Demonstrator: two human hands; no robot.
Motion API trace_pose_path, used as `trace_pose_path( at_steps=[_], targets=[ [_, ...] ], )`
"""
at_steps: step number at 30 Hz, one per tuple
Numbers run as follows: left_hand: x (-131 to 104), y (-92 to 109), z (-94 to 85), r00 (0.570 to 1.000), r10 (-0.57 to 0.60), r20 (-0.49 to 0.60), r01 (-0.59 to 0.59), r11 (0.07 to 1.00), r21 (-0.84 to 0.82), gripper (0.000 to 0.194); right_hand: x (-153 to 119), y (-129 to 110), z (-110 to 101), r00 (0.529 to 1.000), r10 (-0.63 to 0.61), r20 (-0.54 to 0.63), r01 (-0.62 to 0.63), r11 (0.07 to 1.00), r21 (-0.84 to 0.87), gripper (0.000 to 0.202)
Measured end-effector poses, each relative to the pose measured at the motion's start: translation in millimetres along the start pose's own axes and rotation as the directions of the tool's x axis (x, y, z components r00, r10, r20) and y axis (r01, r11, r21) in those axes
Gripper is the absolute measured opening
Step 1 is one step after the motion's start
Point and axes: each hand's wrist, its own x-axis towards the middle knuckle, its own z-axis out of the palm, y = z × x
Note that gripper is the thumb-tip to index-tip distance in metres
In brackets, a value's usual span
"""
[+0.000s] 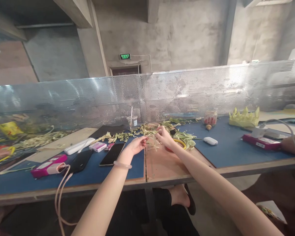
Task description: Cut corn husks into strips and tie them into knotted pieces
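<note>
My left hand [138, 145], with a pale bracelet at the wrist, pinches the end of thin pale-green plant strips [151, 137] above the wooden board. Opposite it, my right hand [165, 136] is bent over the same strips with its fingers closed on them; the fingertips are partly hidden. Behind both hands lies a loose pile of green leaves [186, 137] and stalks. A yellow and red looped handle [180, 143] rests by my right wrist, partly covered by it. Short cut green pieces [121, 137] lie left of the pile.
Phones [112, 154], a small purple-and-white box [98, 147], a magenta power bank [49, 166] with cable and a white earbud case [210, 141] lie around. A plastic cup [132, 121] and jar [210, 118] stand near the perforated metal screen [108, 101]. Other people's hands [292, 144] are at both sides.
</note>
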Motion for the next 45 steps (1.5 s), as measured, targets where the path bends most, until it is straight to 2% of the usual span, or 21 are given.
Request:
trace_pose_path(
  at_steps=[2,6,9,13,16,19,21,26,30,33,35,38,40,45],
  targets=[
    [-0.4,0.3,-0.1,1.0,0.009,-0.017,-0.009,1.0,0.002,0.004,-1.1,-2.6,-1.1,1.0,-0.013,0.025,0.013,1.0,0.015,0.024],
    [-0.7,-0.1,-0.1,1.0,0.021,-0.016,-0.021,1.0,0.018,0.006,-1.5,-3.3,-2.0,0.983,-0.068,0.17,0.08,0.995,-0.066,0.031],
    [1.5,-0.9,-2.2,0.999,0.037,-0.028,-0.036,0.999,0.017,0.007,-1.3,-1.5,-2.7,0.972,-0.082,0.22,0.11,0.987,-0.117,0.025],
    [4.6,-3.1,-8.1,0.996,0.079,-0.046,-0.078,0.997,0.029,0.01,0.2,3.8,-4.9,0.98,-0.049,0.193,0.106,0.949,-0.295,0.018],
    [4.3,-6.0,-10.8,0.983,0.174,-0.051,-0.163,0.97,0.181,0.013,3.1,8.8,-6.0,0.995,-0.015,0.102,0.055,0.914,-0.403,0.021],
    [3.2,-8.5,-9.9,0.967,0.249,-0.048,-0.219,0.914,0.342,0.016,4.5,8.8,-5.7,0.995,-0.092,0.036,0.099,0.935,-0.341,0.025],
    [3.0,-9.2,-8.4,0.961,0.273,-0.044,-0.236,0.894,0.381,0.017,3.4,4.6,-5.2,0.988,-0.153,-0.005,0.146,0.955,-0.257,0.03],
    [2.5,-9.2,-5.4,0.952,0.302,-0.049,-0.249,0.857,0.451,0.017,-1.5,-9.8,-6.3,0.98,-0.174,-0.094,0.179,0.982,0.054,0.029],
    [2.0,-9.8,-4.0,0.943,0.327,-0.063,-0.242,0.804,0.543,0.017,-0.3,-12.5,-7.0,0.99,-0.129,-0.058,0.139,0.966,0.22,0.025],
    [3.3,-10.7,-4.1,0.939,0.34,-0.049,-0.252,0.78,0.573,0.019,1.0,-11.3,-5.3,0.992,-0.124,-0.02,0.125,0.948,0.291,0.031],
    [4.2,-11.0,-4.3,0.939,0.341,-0.035,-0.261,0.778,0.571,0.019,1.0,-10.6,-4.0,0.993,-0.121,-0.004,0.116,0.941,0.318,0.035],
    [4.3,-10.6,-3.9,0.938,0.344,-0.032,-0.265,0.776,0.573,0.019,0.3,-9.4,-3.1,0.997,-0.081,0.013,0.073,0.949,0.306,0.028],
    [4.0,-10.1,-3.8,0.937,0.347,-0.033,-0.265,0.769,0.582,0.019,0.0,-8.5,-3.2,0.998,-0.06,-0.002,0.059,0.964,0.258,0.026],
    [6.5,-10.8,-6.4,0.922,0.387,-0.027,-0.292,0.736,0.61,0.019,-0.5,-7.3,-2.6,0.997,-0.074,0.012,0.072,0.992,0.099,0.036]
  ],
)
